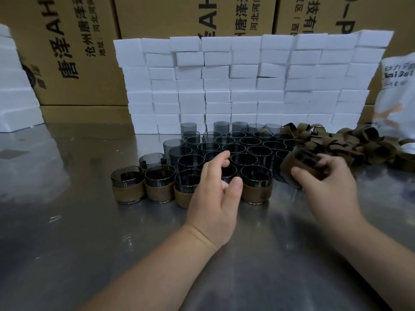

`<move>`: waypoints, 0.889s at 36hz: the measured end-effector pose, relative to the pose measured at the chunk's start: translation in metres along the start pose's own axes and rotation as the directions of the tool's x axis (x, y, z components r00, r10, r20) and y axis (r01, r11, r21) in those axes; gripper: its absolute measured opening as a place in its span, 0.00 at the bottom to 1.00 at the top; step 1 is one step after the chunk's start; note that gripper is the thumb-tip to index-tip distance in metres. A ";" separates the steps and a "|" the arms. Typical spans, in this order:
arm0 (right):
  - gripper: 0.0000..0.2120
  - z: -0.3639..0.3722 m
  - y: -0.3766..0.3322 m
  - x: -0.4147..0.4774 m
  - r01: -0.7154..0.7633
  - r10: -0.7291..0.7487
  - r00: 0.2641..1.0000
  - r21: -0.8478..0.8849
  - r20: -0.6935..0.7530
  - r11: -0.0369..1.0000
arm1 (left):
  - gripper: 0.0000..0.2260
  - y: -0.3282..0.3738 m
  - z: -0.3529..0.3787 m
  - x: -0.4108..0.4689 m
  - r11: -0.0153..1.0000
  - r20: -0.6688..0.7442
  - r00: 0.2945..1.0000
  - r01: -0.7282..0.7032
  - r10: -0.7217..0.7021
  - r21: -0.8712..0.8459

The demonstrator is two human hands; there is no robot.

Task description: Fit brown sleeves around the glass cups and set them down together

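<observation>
Smoky dark glass cups (pixel 235 149) stand packed mid-worktop (pixel 67 221). Sleeved cups (pixel 129 187), brown bands round their lower halves, line the front row. Left hand (pixel 215 194) hovers over that row, fingers loose, holding nothing. Right hand (pixel 325 180) curls fingers round a blurred sleeve (pixel 296 162) just right of the cups. Sleeve pile (pixel 350 142) toward right edge. Foam blocks (pixel 247 81) wall the back; cartons (pixel 78 52) behind.

A sleeved cup (pixel 289 168) sits gripped in the right hand (pixel 325 182).
</observation>
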State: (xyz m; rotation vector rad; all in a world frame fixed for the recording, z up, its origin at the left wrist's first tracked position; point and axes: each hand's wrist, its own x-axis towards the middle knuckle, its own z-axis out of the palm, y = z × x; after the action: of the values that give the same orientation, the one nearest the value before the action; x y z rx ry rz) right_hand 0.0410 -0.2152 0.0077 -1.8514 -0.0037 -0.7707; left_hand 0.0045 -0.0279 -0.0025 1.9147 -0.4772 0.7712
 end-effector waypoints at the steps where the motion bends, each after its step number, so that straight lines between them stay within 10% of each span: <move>1: 0.12 0.002 0.005 0.001 -0.002 0.003 1.000 -0.053 0.020 0.999 | 0.18 0.000 0.000 0.000 1.000 0.004 1.000 0.013 -0.013 0.003; 17: 0.06 0.009 0.015 0.001 -0.008 0.073 0.980 -0.324 0.187 0.946 | 0.13 -0.003 0.005 0.002 0.986 0.071 0.989 0.120 -0.129 0.120; 32: 0.24 0.011 0.019 -0.001 -0.023 0.099 0.931 -0.215 0.352 0.976 | 0.02 -0.001 0.003 0.001 0.978 0.082 0.984 0.147 -0.161 0.150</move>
State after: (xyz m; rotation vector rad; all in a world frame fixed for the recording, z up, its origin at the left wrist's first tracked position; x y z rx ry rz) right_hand 0.0528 -0.2133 -0.0110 -2.1616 -0.1043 -0.3878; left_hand 0.0068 -0.0303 -0.0036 2.1021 -0.3326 0.6305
